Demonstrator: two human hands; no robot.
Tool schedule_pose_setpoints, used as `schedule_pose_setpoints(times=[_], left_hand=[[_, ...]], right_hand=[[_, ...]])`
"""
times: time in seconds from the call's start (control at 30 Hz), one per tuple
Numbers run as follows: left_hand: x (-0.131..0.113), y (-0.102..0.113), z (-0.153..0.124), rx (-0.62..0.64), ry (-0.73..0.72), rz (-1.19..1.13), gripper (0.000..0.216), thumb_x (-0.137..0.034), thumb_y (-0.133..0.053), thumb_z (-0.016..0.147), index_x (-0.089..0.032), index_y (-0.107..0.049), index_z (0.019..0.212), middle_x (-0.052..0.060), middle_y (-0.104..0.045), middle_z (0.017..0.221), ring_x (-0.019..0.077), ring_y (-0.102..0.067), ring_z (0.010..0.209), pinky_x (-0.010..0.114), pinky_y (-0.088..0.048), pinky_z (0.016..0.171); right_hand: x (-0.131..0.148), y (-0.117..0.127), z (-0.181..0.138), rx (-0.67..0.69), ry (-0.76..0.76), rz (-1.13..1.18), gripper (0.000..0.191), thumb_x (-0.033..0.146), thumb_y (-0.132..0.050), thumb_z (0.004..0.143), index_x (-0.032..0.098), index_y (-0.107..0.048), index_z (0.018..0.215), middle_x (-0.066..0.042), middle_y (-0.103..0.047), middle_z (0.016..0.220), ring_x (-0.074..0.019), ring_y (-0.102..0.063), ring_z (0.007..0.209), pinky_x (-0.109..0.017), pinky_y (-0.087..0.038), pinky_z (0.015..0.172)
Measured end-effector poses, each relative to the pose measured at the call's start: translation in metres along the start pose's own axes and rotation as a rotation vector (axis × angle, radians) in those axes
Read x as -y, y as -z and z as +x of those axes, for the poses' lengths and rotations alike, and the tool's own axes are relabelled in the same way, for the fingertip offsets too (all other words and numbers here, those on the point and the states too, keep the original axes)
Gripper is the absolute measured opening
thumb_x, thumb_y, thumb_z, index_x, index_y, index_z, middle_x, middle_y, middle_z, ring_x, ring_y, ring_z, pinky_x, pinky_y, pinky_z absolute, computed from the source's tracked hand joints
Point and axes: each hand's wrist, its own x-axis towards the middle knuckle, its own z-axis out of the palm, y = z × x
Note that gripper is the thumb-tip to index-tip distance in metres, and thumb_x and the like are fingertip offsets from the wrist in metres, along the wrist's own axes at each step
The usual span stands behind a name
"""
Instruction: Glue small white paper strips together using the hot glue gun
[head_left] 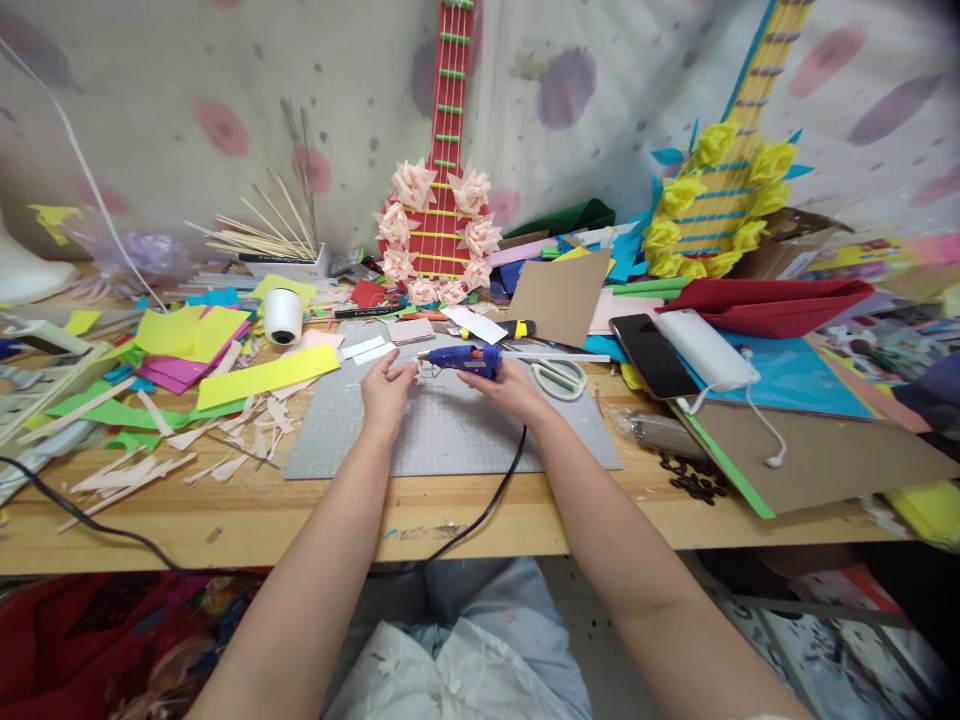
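Note:
My right hand [506, 388] grips a blue hot glue gun [459, 357] above the cutting mat, its nozzle pointing left. A white glue stick [562, 356] sticks out of the gun's back end. Close to the nozzle, my left hand [386, 393] has its thumb and fingers pinched; whatever is between them is too small to make out. Beneath both hands lies the grey cutting mat [337, 440]. White-handled scissors [562, 380] rest on it to the right. Small white paper pieces [365, 347] lie beyond my left hand.
A red paper guitar [442, 225] and a yellow one [712, 215] stand at the back. Paper scraps [187, 335] and a white thread spool [283, 316] are on the left. A phone [654, 355] and white power bank [706, 348] lie right. A black cord [487, 510] crosses the table's front edge.

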Motion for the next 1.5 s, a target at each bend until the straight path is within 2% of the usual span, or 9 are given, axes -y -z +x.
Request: schedule_pose_setpoints(times=[0.63, 0.83, 1.5], left_hand=[[-0.0008, 0.0003, -0.0009, 0.005, 0.002, 0.002, 0.057, -0.016, -0.065, 0.065, -0.008, -0.050, 0.120, 0.007, -0.068, 0.076, 0.0129, -0.063, 0.069, 0.028, -0.052, 0.071], [-0.0027, 0.0001, -0.0020, 0.001, 0.004, -0.007, 0.058, -0.015, -0.065, 0.065, -0.006, -0.049, 0.121, 0.008, -0.068, 0.076, 0.0133, -0.063, 0.069, 0.028, -0.051, 0.071], [-0.0031, 0.0027, -0.0011, 0.012, 0.003, -0.052, 0.056, -0.017, -0.068, 0.064, -0.010, -0.053, 0.118, 0.008, -0.068, 0.078, 0.0121, -0.062, 0.069, 0.027, -0.052, 0.069]], right_hand=[[0.0015, -0.0007, 0.0003, 0.012, 0.038, -0.009, 0.041, 0.052, -0.055, 0.069, 0.017, -0.063, 0.090, -0.002, -0.063, 0.077, -0.0136, -0.054, 0.068, -0.024, -0.039, 0.063], [0.0022, 0.0002, -0.0006, 0.024, 0.033, -0.011, 0.041, 0.052, -0.055, 0.069, 0.018, -0.064, 0.091, -0.002, -0.063, 0.077, -0.0137, -0.054, 0.069, -0.024, -0.040, 0.063], [0.0072, 0.0076, -0.0034, 0.067, 0.003, -0.015, 0.042, 0.051, -0.058, 0.068, 0.018, -0.064, 0.093, -0.003, -0.064, 0.081, -0.0144, -0.055, 0.071, -0.026, -0.041, 0.066]])
